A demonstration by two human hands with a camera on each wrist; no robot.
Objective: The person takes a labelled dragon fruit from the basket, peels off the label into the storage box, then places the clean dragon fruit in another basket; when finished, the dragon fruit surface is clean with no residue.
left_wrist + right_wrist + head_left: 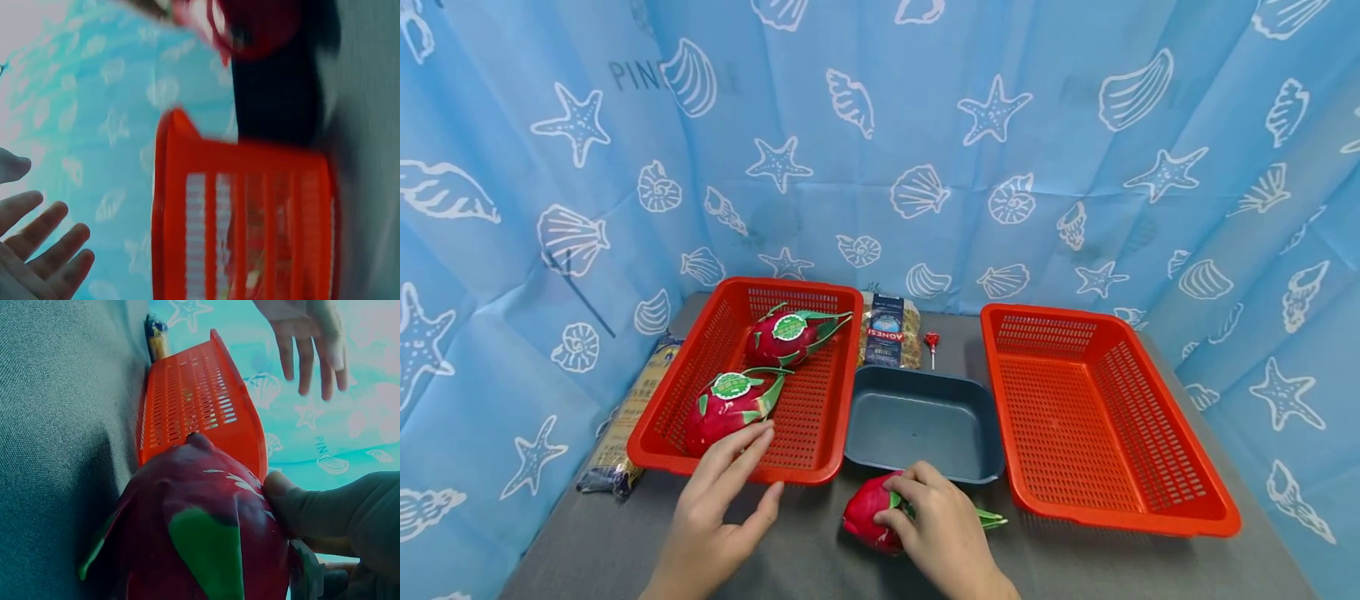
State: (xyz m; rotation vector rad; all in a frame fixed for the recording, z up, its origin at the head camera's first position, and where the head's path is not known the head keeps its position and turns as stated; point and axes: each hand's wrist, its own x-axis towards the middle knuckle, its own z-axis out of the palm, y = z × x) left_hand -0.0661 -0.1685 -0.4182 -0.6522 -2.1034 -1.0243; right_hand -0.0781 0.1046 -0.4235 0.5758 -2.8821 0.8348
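Observation:
My right hand (pixel 946 527) grips a red dragon fruit (pixel 867 515) with green-tipped scales, in front of the dark grey tray. In the right wrist view the dragon fruit (pixel 200 519) fills the lower middle, with the thumb (pixel 306 506) along its side. My left hand (pixel 718 504) hovers at the near rim of the left red basket (pixel 816 477), fingers spread and holding nothing. Inside that basket lie two more dragon fruits, one at the back (pixel 778 340) and one nearer (pixel 718 417), each with a green-and-white sticker.
The grey tray (pixel 917 425) sits between the left basket and a second red basket (pixel 1120 521) on the right. Behind the tray are an Agnesi pasta bag (pixel 887 329) and a red lollipop (pixel 932 340). Another long packet (pixel 632 417) lies left of the left basket. A blue curtain (pixel 880 125) surrounds the table.

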